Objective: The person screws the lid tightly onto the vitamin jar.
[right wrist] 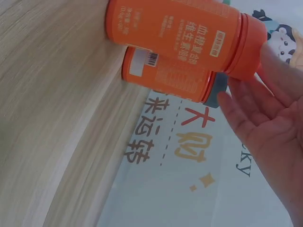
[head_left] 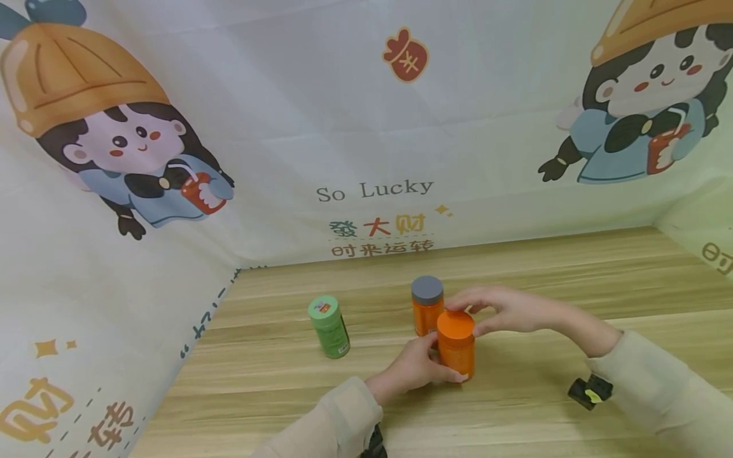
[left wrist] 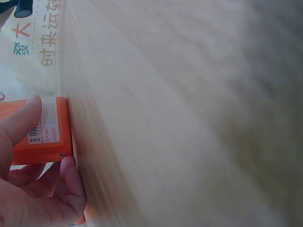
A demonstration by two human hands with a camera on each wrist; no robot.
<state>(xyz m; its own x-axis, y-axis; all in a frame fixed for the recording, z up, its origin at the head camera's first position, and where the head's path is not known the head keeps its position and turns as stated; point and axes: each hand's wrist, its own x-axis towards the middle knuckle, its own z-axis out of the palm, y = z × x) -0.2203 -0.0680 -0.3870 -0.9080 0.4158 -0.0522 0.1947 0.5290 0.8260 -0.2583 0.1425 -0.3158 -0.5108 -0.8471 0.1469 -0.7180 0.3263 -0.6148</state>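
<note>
An orange bottle [head_left: 456, 356] with an orange lid [head_left: 456, 326] stands upright on the wooden table. My left hand [head_left: 417, 364] grips its lower body, thumb across the front, fingers round the far side. At the top, my right hand [head_left: 509, 308] holds the lid between thumb and fingers. The lid sits on the bottle. Close behind stands a second orange bottle [head_left: 426, 316] with a grey lid [head_left: 427, 290], partly hidden by the first. In the right wrist view, white print covers the front bottle [right wrist: 175, 30], and the right fingers [right wrist: 255, 101] curve at its lid.
A green bottle [head_left: 330, 331] with a green lid stands to the left, leaning in this view. The wooden table [head_left: 258, 381] meets a white printed cloth [head_left: 286, 127] at the back and sides. Wrist cameras [head_left: 590, 390] hang at both beige sleeves.
</note>
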